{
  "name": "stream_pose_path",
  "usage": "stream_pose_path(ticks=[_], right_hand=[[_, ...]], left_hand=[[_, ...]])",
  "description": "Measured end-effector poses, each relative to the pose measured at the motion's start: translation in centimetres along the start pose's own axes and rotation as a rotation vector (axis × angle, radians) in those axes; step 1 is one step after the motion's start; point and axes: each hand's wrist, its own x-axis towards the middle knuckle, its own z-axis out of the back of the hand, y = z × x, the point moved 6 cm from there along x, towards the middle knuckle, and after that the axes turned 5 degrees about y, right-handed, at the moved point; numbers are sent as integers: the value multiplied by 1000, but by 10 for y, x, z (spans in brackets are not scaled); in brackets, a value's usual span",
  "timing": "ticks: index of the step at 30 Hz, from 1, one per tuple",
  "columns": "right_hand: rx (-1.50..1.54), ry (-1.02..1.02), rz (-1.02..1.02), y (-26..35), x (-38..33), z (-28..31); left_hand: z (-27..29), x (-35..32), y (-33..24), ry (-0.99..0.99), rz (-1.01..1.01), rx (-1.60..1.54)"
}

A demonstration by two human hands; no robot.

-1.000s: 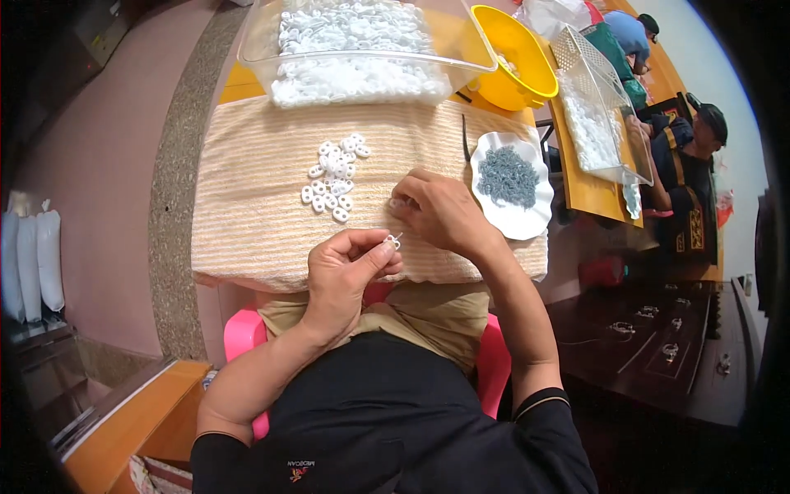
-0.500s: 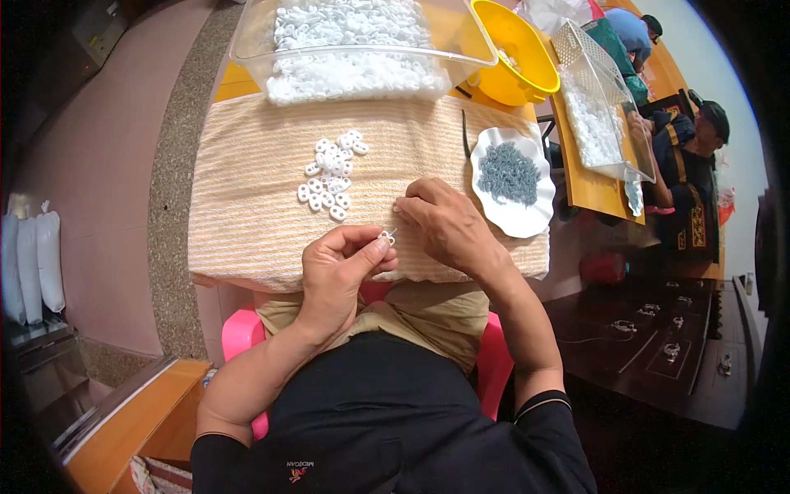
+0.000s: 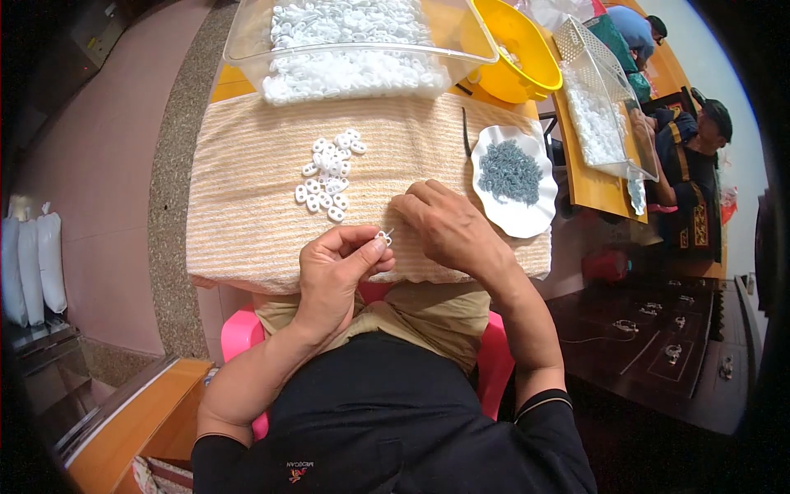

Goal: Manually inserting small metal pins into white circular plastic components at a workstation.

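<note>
Between the thumb and fingers of my left hand [image 3: 337, 262] is a small white plastic piece with holes [image 3: 383, 237], and a thin greyish pin sticks up from it. My right hand [image 3: 451, 226] is just to the right, palm down over the towel, its fingers curled and drawn together. Whatever its fingertips pinch, if anything, is hidden. Beyond my left hand lies a loose pile of white two-holed oval pieces [image 3: 327, 174]. To the right of my right hand, many small grey-blue pins [image 3: 510, 173] fill a white wavy-edged plate [image 3: 531, 222].
A striped towel [image 3: 247, 189] covers the work surface. At its far side stand a clear bin [image 3: 362, 56] of white pieces and a yellow basin [image 3: 535, 82]. A thin black strip [image 3: 467, 132] lies near the plate. Two people work at a table on the right, beside another clear basket [image 3: 605, 115].
My right fingertips have shifted very slightly. My left hand keeps its pinch on the white piece, and the pin shows a little more clearly.
</note>
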Motion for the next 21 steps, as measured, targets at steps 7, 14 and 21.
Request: stream_pose_path(ticks=[7,14,21], right_hand=[[711,-149,-63,-22,-13,1],[1257,-37,-240,-36,-20,-28],[1390,-4,-243,-30,-18,-35]], left_hand=[[0,1,-3,-23,24,9],[1,3,0,-28,47,15],[0,2,2,-12,83,26]])
